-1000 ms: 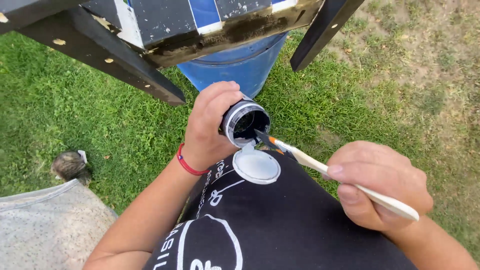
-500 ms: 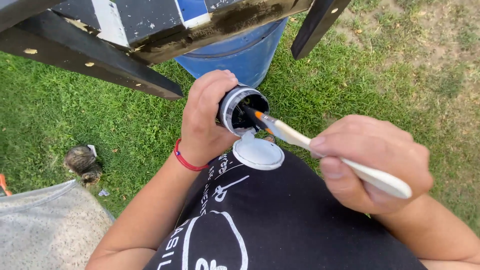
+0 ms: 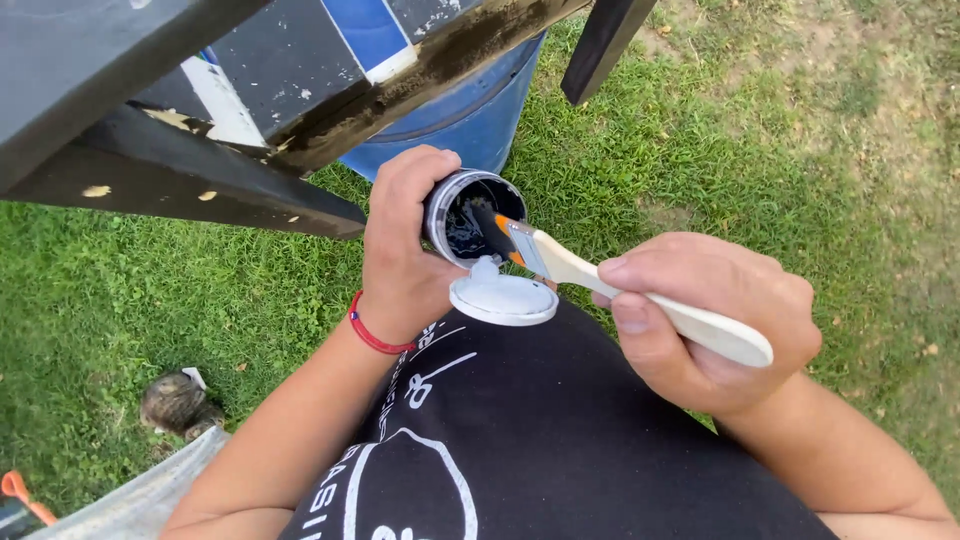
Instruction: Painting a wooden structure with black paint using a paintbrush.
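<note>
My left hand (image 3: pixel 405 245) grips a small round jar of black paint (image 3: pixel 470 215), tilted with its mouth toward me. Its white flip lid (image 3: pixel 503 298) hangs open below the mouth. My right hand (image 3: pixel 705 320) holds a paintbrush (image 3: pixel 600 280) by its pale wooden handle, and the brush's bristles are dipped inside the jar. A red band circles my left wrist. Both hands are above my black printed shirt (image 3: pixel 520 440).
A black-painted wooden structure (image 3: pixel 240 110) with white and blue patches slants overhead at the top left. A blue barrel (image 3: pixel 460 115) stands behind it on grass (image 3: pixel 800 150). A grey cloth (image 3: pixel 130 500) and a small brownish lump (image 3: pixel 175 400) lie at the lower left.
The brush tip has gone from the jar's rim down into the paint. Both hands and the jar have shifted slightly up and to the left in view.
</note>
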